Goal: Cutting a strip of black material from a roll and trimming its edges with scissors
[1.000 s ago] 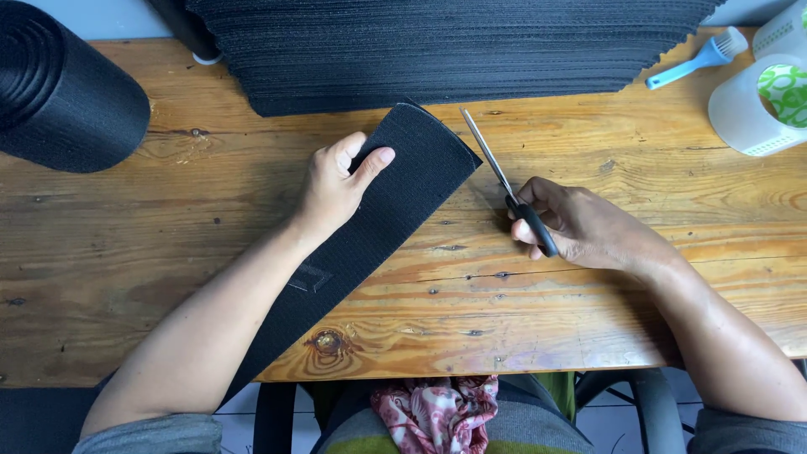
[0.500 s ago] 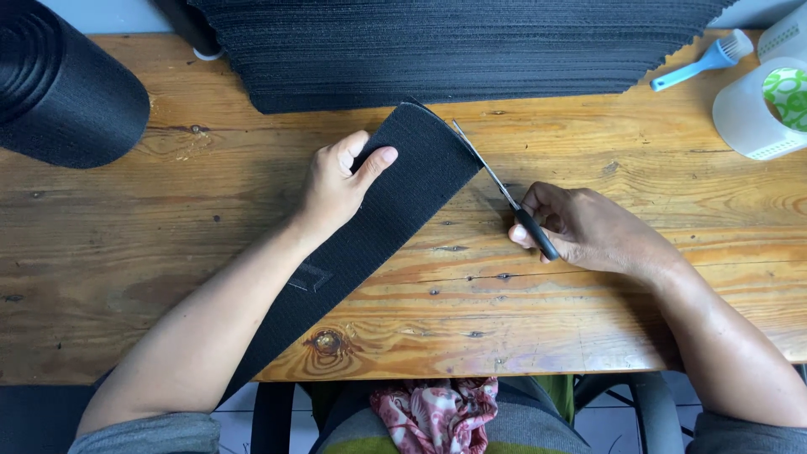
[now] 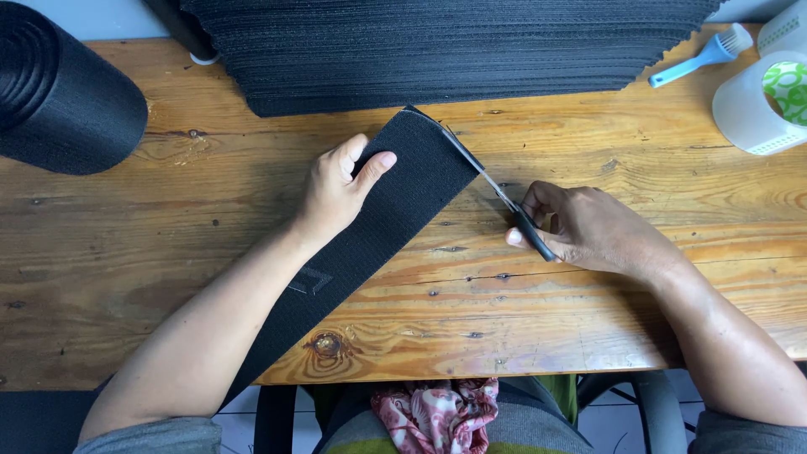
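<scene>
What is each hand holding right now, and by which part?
Right hand holds scissors by the black handles. Left hand presses flat on the black strip near its cut end.

bare forearms; grey short sleeves (image 3: 151,437); perhaps olive hem.

A knotty wooden worktop (image 3: 521,328) is carrying a black strip (image 3: 395,202) lying under the left fingers (image 3: 357,164), a stack of black strips (image 3: 437,50) beyond them, a black roll (image 3: 59,92) far left, and a white tub (image 3: 752,109) and blue brush (image 3: 702,57) past the right fingers (image 3: 538,210).
</scene>
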